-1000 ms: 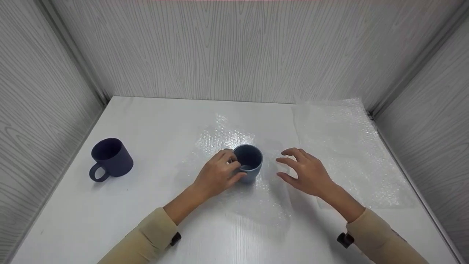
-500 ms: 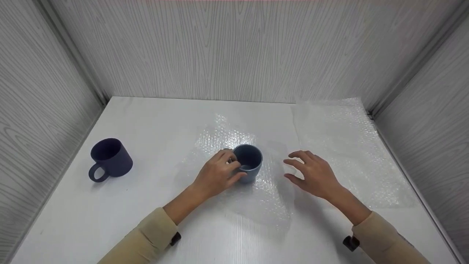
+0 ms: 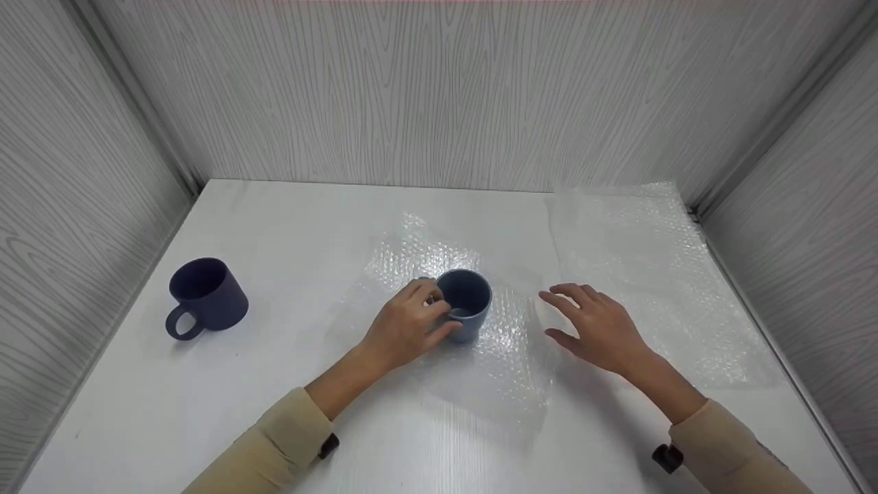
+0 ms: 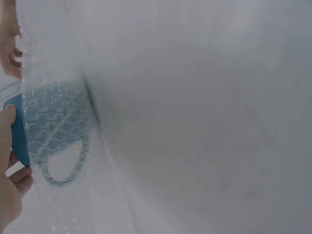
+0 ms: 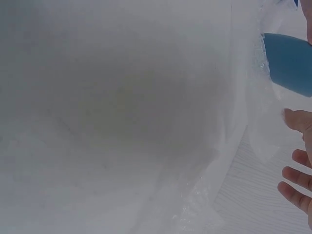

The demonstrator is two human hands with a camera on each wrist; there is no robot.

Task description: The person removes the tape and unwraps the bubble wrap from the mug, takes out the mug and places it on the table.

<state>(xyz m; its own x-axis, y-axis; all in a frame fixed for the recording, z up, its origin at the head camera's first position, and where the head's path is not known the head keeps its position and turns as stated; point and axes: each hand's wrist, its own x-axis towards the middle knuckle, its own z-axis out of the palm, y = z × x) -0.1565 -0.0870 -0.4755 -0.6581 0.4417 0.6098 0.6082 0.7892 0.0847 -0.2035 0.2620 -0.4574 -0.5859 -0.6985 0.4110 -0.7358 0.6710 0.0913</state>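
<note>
White table (image 3: 288, 226): bears all items. Spare bubble wrap sheet (image 3: 638, 261): flat at right rear. Bubble wrap sheet (image 3: 507, 370): centre, under the light blue mug (image 3: 468, 303), upright. Dark blue mug (image 3: 206, 295): well apart, left. Left hand (image 3: 408, 326): fingers curled round the light blue mug's handle side. Right hand (image 3: 598, 326): spread, relaxed, over the wrap's right edge, holding nothing. Risk: slippery wrap may slide and tip the mug if tugged.

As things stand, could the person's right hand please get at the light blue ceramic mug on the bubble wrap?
Probably yes. The right hand hovers open just beside the light blue ceramic mug, with only flat bubble wrap between them. The left hand grips the mug's far side, leaving the near side free.
</note>
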